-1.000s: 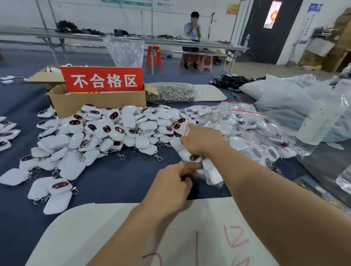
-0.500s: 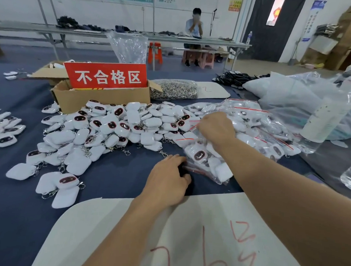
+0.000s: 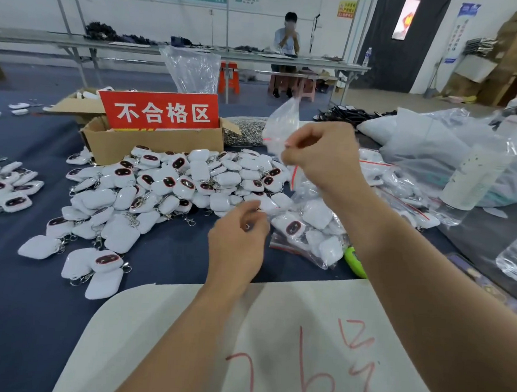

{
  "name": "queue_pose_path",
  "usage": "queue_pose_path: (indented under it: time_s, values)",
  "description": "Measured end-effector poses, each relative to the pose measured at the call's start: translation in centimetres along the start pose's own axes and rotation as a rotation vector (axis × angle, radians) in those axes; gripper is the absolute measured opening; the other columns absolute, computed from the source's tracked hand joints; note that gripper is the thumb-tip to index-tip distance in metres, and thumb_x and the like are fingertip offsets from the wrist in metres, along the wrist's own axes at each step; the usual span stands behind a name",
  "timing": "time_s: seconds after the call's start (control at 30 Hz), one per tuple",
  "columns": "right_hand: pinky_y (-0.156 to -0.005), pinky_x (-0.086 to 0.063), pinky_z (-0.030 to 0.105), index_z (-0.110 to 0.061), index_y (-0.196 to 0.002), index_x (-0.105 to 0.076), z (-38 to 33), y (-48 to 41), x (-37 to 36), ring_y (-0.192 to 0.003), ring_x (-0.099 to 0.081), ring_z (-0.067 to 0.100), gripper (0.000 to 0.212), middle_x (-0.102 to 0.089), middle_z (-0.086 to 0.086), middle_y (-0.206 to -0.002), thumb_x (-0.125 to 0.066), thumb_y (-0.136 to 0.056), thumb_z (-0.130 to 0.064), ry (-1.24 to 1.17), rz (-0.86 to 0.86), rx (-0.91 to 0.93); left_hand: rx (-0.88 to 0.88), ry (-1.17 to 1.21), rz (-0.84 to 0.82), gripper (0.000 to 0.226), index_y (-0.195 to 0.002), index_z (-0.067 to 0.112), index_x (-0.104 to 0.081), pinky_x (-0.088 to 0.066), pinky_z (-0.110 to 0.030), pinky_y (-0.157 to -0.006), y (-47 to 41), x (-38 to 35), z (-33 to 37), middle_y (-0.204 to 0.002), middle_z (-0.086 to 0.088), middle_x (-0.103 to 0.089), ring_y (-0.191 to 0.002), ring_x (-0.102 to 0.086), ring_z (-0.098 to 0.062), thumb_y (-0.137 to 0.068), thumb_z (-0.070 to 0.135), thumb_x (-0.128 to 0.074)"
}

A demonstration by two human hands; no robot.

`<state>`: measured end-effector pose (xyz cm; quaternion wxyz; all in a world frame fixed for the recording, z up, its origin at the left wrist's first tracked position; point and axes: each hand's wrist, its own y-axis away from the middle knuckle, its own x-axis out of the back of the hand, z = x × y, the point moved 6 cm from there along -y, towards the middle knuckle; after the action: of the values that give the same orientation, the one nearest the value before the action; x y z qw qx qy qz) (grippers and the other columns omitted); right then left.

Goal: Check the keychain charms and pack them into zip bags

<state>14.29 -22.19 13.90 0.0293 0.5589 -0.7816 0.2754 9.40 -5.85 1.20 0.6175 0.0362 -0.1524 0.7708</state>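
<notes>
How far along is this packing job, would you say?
Done: filled zip bags are heaped beside the loose charms. In hand: the right hand pinches an empty zip bag; the left hand hovers near the charms. Left: that big unbagged pile, so plenty remains.

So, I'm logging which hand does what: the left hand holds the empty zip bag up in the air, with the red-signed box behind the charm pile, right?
Not quite. In the head view it is the right hand that pinches the empty zip bag up in the air; the left hand is lower. The red-signed box does sit behind the charm pile.
</notes>
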Motion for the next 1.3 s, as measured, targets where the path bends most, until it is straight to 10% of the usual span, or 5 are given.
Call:
queue_pose_path:
  time_s: [0.33, 0.53, 0.73, 0.9, 1.3]
  values:
    - [-0.074, -0.058, 0.027, -0.026, -0.073, -0.078, 6.2, 10.4, -6.5, -0.074, -0.074, 0.008, 0.028, -0.077, -0.006, -0.074, -0.075, -0.077, 0.002, -0.239, -0.164, -0.266, 0.075, 0.049, 0.207, 0.028, -0.068, 0.037, -0.076, -0.048, -0.016, -0.067, -0.4, 3.1, -0.1, -0.066, 0.023, -0.070, -0.074, -0.066, 0.001, -0.091, 0.023, -0.066]
    - [-0.069, -0.052, 0.015, -0.034, -0.074, -0.071, 4.7, 12.0, -6.7, -0.070, -0.068, 0.001, 0.028, -0.072, -0.019, -0.074, -0.067, -0.084, -0.007, -0.171, 0.018, -0.062, -0.228, 0.038, 0.520, 0.019, -0.096, 0.030, -0.078, -0.051, -0.014, -0.075, 0.4, 5.7, 2.8, -0.081, 0.024, -0.072, -0.083, -0.068, 0.003, -0.090, 0.022, -0.062]
    - [-0.066, -0.053, 0.027, -0.018, -0.072, -0.068, 5.7, 11.7, -6.1, -0.064, -0.062, 0.005, 0.026, -0.071, -0.010, -0.068, -0.059, -0.090, -0.001, -0.327, 0.065, -0.155, -0.376, -0.255, 0.265, 0.041, -0.124, 0.030, -0.064, -0.039, -0.016, -0.093, 1.5, 2.9, 3.7, -0.111, 0.015, -0.065, -0.108, -0.057, -0.005, -0.084, 0.024, -0.069]
    - [-0.058, -0.054, 0.026, -0.020, -0.074, -0.071, 6.8, 10.9, -5.3, -0.060, -0.070, 0.017, 0.028, -0.071, -0.001, -0.069, -0.060, -0.093, -0.002, -0.537, 0.081, -0.256, -0.261, -0.511, 0.359, 0.018, -0.096, 0.037, -0.078, -0.036, -0.026, -0.068, 1.3, 3.9, 3.4, -0.079, 0.006, -0.076, -0.078, -0.070, -0.024, -0.088, 0.025, -0.066]
    - [-0.069, -0.057, 0.027, -0.012, -0.085, -0.071, 4.3, 12.3, -8.3, -0.070, -0.070, 0.017, 0.030, -0.074, 0.008, -0.078, -0.048, -0.096, 0.005, -0.513, -0.325, -0.022, -0.646, -0.602, 0.283, 0.029, -0.113, 0.021, -0.078, -0.037, -0.016, -0.065, 4.1, 7.0, 3.3, -0.090, 0.004, -0.078, -0.074, -0.068, -0.014, -0.086, 0.019, -0.067]
